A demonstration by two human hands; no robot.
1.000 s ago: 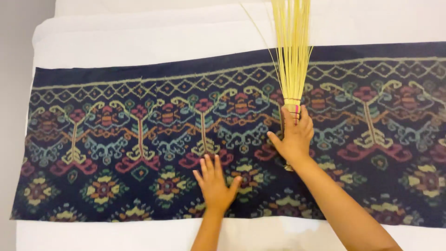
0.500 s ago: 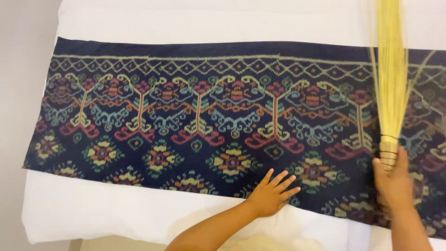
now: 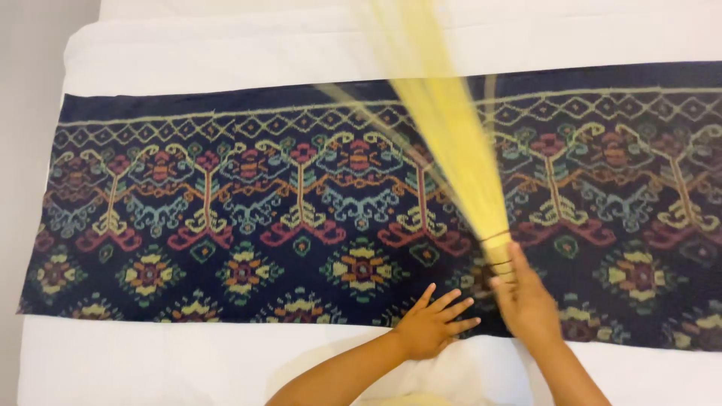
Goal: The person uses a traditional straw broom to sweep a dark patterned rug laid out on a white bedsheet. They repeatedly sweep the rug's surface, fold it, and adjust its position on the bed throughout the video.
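1. Gripping the bound end of a yellow stick broom (image 3: pixel 451 150), the right hand (image 3: pixel 529 301) has its fingers wrapped tight around the handle, just below the dark ties that band the bristles together.
2. From that hand the broom slants up and to the left, and its bristles fan out over the upper half of the cloth (they are blurred, so single sticks are hard to pick out).
3. Just beside the right hand, the left hand (image 3: pixel 430 325) lies flat with its fingers spread, palm down, pressing on the lower edge of the cloth and holding nothing.
4. Both forearms come in from the bottom edge of the view, the left one crossing the white sheet at a slant.
5. Under the hands and the broom lies a long dark patterned cloth (image 3: pixel 226 225), navy blue, woven with rows of red, yellow, teal and orange figures; a band of small diamonds runs along its upper edge and flower-like shapes along its lower one.
6. This cloth stretches flat across nearly the whole width of the view (its right end runs out of the picture).
7. Beneath it is a white sheet (image 3: pixel 188 60), showing as a broad strip above the cloth and a narrower one below.
8. At the far left, a pale grey surface (image 3: pixel 26 90) borders the sheet.
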